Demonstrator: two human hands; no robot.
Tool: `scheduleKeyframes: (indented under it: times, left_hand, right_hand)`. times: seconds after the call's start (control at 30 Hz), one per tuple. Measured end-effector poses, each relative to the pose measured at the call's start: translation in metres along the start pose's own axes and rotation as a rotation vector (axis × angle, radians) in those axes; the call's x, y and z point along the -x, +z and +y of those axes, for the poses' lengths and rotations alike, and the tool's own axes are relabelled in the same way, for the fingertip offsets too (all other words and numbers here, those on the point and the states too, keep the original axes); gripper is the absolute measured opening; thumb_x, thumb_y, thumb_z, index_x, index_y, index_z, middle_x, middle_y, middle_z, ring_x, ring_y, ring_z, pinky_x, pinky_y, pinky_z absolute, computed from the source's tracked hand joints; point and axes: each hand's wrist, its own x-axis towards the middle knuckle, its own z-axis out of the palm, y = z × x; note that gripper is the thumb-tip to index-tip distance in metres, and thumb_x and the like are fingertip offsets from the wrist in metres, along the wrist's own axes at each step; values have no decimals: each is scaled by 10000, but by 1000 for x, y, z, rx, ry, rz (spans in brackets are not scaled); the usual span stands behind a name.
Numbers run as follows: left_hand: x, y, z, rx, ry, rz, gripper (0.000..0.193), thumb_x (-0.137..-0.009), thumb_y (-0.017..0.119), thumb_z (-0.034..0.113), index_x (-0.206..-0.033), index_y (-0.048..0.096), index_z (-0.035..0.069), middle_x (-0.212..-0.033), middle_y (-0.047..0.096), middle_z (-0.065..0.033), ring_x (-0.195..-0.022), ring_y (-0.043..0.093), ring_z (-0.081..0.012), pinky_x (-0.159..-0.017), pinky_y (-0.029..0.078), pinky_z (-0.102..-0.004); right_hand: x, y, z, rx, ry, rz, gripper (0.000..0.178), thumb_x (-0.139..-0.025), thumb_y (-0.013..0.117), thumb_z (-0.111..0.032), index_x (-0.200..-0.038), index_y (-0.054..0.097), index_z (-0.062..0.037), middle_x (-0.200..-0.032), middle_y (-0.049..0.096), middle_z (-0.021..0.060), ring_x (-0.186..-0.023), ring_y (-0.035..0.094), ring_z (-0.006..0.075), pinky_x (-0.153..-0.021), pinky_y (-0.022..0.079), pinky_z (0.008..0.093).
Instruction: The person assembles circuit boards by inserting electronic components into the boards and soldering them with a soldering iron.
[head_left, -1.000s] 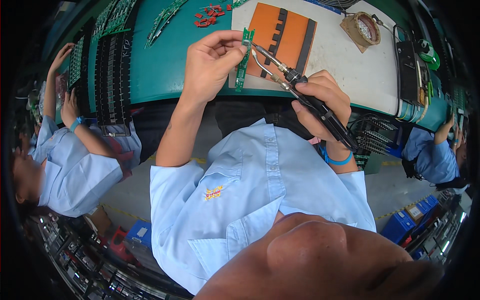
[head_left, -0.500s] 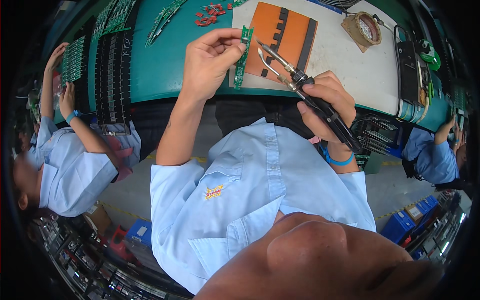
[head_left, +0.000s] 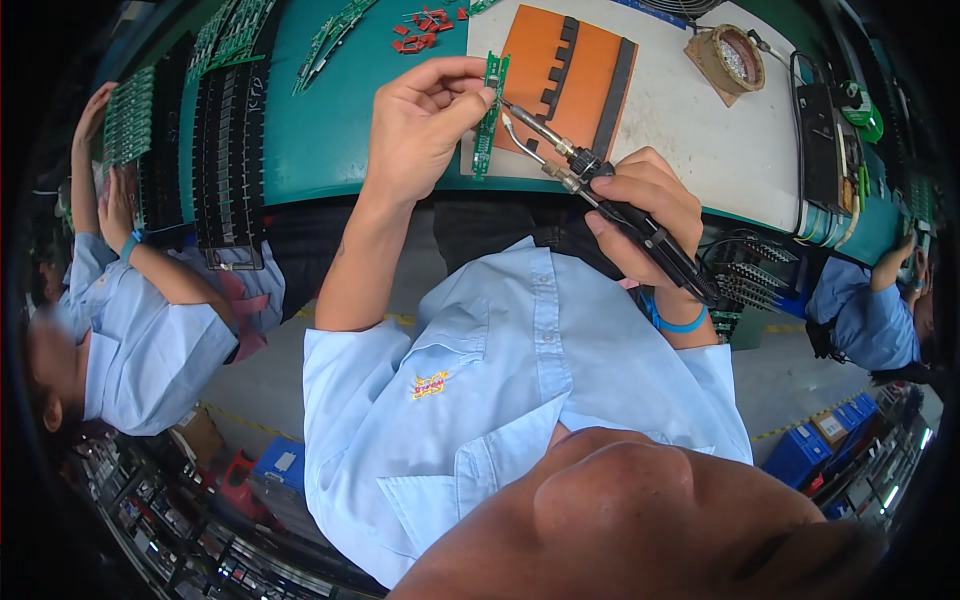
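My left hand (head_left: 415, 135) pinches a narrow green circuit board (head_left: 485, 145) upright between thumb and fingers, over the front part of the table. A black-handled soldering iron (head_left: 655, 245) with a thin curved feed tube beside its tip is gripped in my right hand (head_left: 650, 205). Its tip meets the board's right edge near my left thumb; whether it actually touches I cannot tell. Behind the board lies an orange pad (head_left: 525, 55) with black strips, one of them notched.
Small red parts (head_left: 420, 42) lie at the back. A round metal pot (head_left: 730, 62) and a black box with cables (head_left: 818, 150) stand right. On the left are a long black slotted rack (head_left: 228, 150) and a co-worker's hands (head_left: 115, 205) at a green board panel (head_left: 128, 115).
The soldering iron in my right hand has moved a little left and down, bringing its tip to the board. My left hand holds nearly still. The co-worker's hands and panel shifted left.
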Motion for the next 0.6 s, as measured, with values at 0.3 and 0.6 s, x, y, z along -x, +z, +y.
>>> scheduleKeyframes:
  times: [0.3,0.6]
  left_hand:
    - [0,2,2,-1,0,15,273,-857,687,-83,-1131,694,-77,-902,700,-107,-822,636,-102,-745,549,-186]
    - [-1,3,0,-23,0,13,269,-860,685,-79,-1129,697,-73,-906,704,-109,-822,637,-102,-736,544,-188]
  right_hand:
    - [0,-2,0,16,-7,-18,378,-651,753,45,-1025,749,-9,-895,699,94,-764,573,218,-712,484,298]
    - [0,-4,2,20,-10,4,391,-650,751,53,-1037,741,-4,-904,697,95,-768,573,221,-717,486,302]
